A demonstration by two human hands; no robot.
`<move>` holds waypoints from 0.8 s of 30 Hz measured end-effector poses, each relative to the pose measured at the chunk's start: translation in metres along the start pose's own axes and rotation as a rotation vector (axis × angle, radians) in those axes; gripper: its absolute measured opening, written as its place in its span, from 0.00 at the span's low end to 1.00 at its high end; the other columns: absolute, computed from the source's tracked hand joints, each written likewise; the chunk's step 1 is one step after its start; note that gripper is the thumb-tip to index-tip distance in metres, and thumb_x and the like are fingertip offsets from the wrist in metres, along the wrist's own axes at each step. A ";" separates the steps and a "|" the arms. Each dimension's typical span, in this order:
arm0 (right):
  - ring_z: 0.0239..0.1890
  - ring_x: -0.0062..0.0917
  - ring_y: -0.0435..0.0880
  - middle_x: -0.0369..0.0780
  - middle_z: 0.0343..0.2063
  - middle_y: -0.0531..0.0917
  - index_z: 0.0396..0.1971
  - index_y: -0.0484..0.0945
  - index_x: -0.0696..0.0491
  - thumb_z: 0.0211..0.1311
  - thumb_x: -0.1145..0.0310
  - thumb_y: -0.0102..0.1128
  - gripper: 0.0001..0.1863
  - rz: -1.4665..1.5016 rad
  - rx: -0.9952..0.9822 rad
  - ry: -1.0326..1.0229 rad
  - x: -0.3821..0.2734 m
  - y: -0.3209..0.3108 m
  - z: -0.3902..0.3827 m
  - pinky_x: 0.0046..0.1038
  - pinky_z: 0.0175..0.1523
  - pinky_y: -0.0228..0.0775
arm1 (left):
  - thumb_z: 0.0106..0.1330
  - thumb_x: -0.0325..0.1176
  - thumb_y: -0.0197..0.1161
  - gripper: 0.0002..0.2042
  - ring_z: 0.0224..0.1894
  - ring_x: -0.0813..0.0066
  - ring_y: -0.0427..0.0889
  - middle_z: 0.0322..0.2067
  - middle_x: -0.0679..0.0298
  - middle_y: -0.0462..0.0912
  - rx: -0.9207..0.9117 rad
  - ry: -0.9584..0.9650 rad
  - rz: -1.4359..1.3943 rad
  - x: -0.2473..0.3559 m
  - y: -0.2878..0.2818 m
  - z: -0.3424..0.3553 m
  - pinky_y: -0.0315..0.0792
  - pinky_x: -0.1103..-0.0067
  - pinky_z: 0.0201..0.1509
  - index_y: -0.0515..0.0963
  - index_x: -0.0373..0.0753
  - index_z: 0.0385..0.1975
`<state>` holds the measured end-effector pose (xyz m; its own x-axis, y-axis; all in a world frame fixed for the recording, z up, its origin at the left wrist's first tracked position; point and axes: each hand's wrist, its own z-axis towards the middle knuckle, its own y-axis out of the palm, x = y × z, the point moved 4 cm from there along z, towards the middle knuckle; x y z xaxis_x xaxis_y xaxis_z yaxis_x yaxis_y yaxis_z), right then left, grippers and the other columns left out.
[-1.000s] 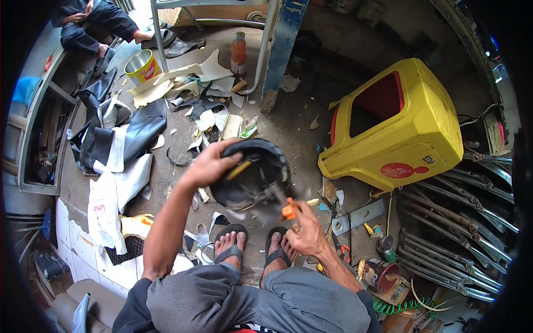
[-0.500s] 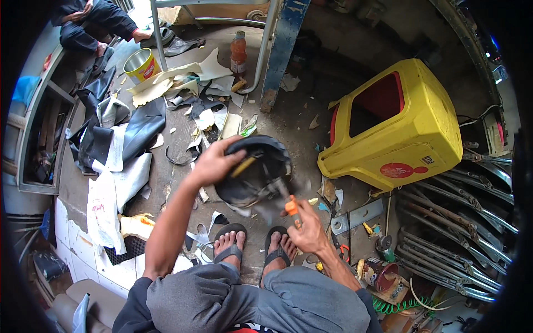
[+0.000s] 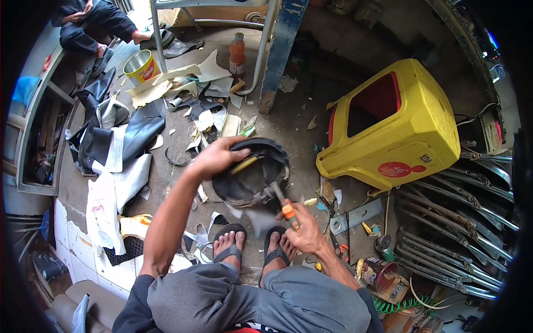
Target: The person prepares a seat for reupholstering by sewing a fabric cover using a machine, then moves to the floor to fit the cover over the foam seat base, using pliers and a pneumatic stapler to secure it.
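A round black piece like a stool seat (image 3: 236,180) is held up in front of my feet, its hollow, ribbed side toward me. My left hand (image 3: 216,160) grips its upper left rim, thumb over the edge by a yellowish strip (image 3: 244,165) inside. My right hand (image 3: 305,230) is closed around the orange and grey handle of a screwdriver (image 3: 288,211). Its metal shaft reaches over the lower right rim into the hollow; I cannot tell what the tip touches. A pale, blurred scrap (image 3: 258,217) hangs below the rim.
Cut foam and black sheet scraps (image 3: 133,130) litter the floor ahead and left. A yellow plastic stool (image 3: 383,133) lies on its side at right, above stacked metal chair frames (image 3: 449,250). Scissors (image 3: 344,252) lie near my right forearm. Another person (image 3: 97,28) sits far left.
The seat-like piece has shifted slightly left. The screwdriver and my right hand have moved a little down and left. My left hand keeps its grip on the rim.
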<state>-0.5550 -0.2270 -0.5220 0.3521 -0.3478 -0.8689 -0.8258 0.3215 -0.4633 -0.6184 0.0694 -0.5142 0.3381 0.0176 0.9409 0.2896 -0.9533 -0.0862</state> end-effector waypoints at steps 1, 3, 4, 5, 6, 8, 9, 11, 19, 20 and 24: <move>0.62 0.43 0.78 0.50 0.57 0.77 0.50 0.82 0.57 0.50 0.76 0.55 0.24 0.007 -0.045 0.020 -0.013 0.003 0.000 0.39 0.69 0.67 | 0.71 0.32 0.64 0.19 0.43 0.73 0.88 0.42 0.50 0.89 -0.158 -0.224 -0.358 -0.023 0.000 0.013 0.81 0.75 0.50 0.79 0.35 0.59; 0.61 0.43 0.79 0.50 0.56 0.78 0.52 0.82 0.57 0.51 0.75 0.55 0.25 0.058 -0.030 0.122 0.008 0.005 0.004 0.38 0.68 0.68 | 0.71 0.30 0.64 0.19 0.42 0.69 0.89 0.44 0.49 0.89 -0.088 -0.239 -0.285 -0.030 0.010 0.019 0.81 0.75 0.50 0.78 0.35 0.60; 0.61 0.43 0.79 0.50 0.56 0.78 0.52 0.82 0.57 0.51 0.75 0.55 0.25 0.065 -0.027 0.123 0.009 0.007 0.006 0.38 0.68 0.68 | 0.69 0.28 0.64 0.19 0.42 0.65 0.89 0.44 0.47 0.88 0.084 -0.052 0.054 -0.015 0.014 0.007 0.82 0.73 0.50 0.78 0.34 0.60; 0.60 0.43 0.80 0.50 0.55 0.78 0.53 0.82 0.57 0.52 0.75 0.54 0.25 0.015 -0.005 0.208 0.013 0.004 0.009 0.38 0.67 0.69 | 0.67 0.26 0.63 0.20 0.42 0.61 0.90 0.45 0.45 0.88 0.253 0.147 0.389 0.002 0.024 -0.005 0.83 0.71 0.51 0.79 0.33 0.60; 0.60 0.43 0.80 0.50 0.54 0.79 0.53 0.82 0.57 0.52 0.75 0.54 0.25 -0.032 0.015 0.299 0.018 0.004 0.009 0.38 0.66 0.69 | 0.64 0.23 0.63 0.20 0.43 0.59 0.90 0.44 0.45 0.88 0.311 0.364 0.531 0.013 0.046 -0.023 0.83 0.70 0.50 0.79 0.33 0.58; 0.59 0.44 0.81 0.50 0.53 0.80 0.53 0.82 0.57 0.53 0.75 0.54 0.25 0.011 0.004 0.358 0.019 0.007 0.008 0.38 0.65 0.70 | 0.58 0.20 0.62 0.22 0.43 0.57 0.91 0.44 0.46 0.88 0.419 0.709 0.773 0.027 0.091 -0.056 0.84 0.67 0.48 0.81 0.35 0.55; 0.58 0.44 0.81 0.50 0.52 0.80 0.53 0.82 0.57 0.53 0.75 0.54 0.25 0.044 0.003 0.410 0.019 0.006 0.008 0.38 0.64 0.71 | 0.56 0.19 0.61 0.22 0.44 0.58 0.91 0.43 0.47 0.89 0.469 0.848 0.870 0.033 0.104 -0.064 0.84 0.67 0.47 0.81 0.37 0.54; 0.58 0.44 0.81 0.50 0.52 0.80 0.51 0.83 0.58 0.52 0.75 0.54 0.24 -0.010 0.059 0.396 0.020 -0.002 0.001 0.39 0.62 0.73 | 0.63 0.23 0.60 0.19 0.40 0.56 0.91 0.42 0.45 0.88 0.416 0.742 0.687 0.033 0.083 -0.054 0.87 0.66 0.44 0.80 0.35 0.55; 0.55 0.45 0.81 0.50 0.52 0.79 0.51 0.83 0.55 0.51 0.75 0.55 0.24 0.015 -0.040 0.246 0.007 0.000 0.004 0.36 0.64 0.71 | 0.64 0.23 0.64 0.20 0.41 0.62 0.90 0.43 0.46 0.88 0.261 0.136 0.441 0.003 0.032 -0.008 0.83 0.71 0.49 0.79 0.31 0.57; 0.55 0.45 0.81 0.50 0.51 0.79 0.52 0.83 0.55 0.52 0.74 0.55 0.24 -0.064 -0.021 0.304 0.009 0.001 0.006 0.36 0.63 0.71 | 0.59 0.21 0.62 0.22 0.41 0.58 0.90 0.43 0.46 0.88 0.276 0.320 0.589 0.015 0.055 -0.025 0.84 0.69 0.49 0.79 0.32 0.56; 0.58 0.47 0.80 0.50 0.51 0.79 0.52 0.83 0.55 0.51 0.74 0.56 0.24 -0.068 0.032 0.314 0.011 0.000 0.000 0.37 0.66 0.70 | 0.53 0.20 0.62 0.24 0.40 0.54 0.90 0.42 0.46 0.88 0.423 0.736 0.737 0.026 0.085 -0.061 0.83 0.65 0.46 0.80 0.38 0.54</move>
<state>-0.5510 -0.2303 -0.5317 0.2487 -0.6224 -0.7422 -0.7888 0.3144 -0.5281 -0.6399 -0.0299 -0.4766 -0.0182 -0.8241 0.5661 0.5653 -0.4755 -0.6740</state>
